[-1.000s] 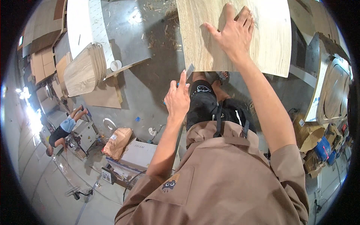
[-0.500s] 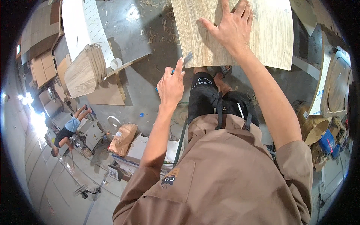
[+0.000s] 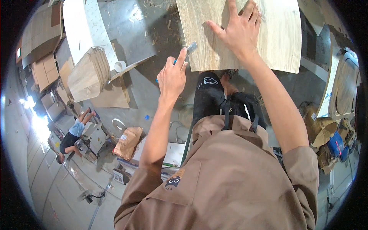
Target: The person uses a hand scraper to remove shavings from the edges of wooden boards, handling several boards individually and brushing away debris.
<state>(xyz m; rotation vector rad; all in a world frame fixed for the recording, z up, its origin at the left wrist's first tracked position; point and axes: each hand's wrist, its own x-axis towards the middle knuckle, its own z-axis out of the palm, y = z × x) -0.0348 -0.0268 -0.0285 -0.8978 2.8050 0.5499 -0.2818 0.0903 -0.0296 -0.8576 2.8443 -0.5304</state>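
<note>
My right hand (image 3: pixel 239 28) lies flat, fingers spread, on a light wood-grain panel (image 3: pixel 278 42) in front of me. My left hand (image 3: pixel 172 76) is shut on a small tool (image 3: pixel 188 49) with a blue handle and a grey metal tip; its tip meets the panel's left edge near the lower corner. My dark trousers and brown shirt fill the lower middle.
A stack of curved wood panels (image 3: pixel 86 74) and a white sheet (image 3: pixel 82 25) lie on the concrete floor to the left. A brown paper sack (image 3: pixel 128 142) and a white board sit below. Another person (image 3: pixel 73 136) works at far left. Cardboard and boxes (image 3: pixel 333 134) crowd the right.
My left hand has risen from beside my leg to the panel's left edge, bringing the blue-handled tool against it. My right hand stays flat on the panel.
</note>
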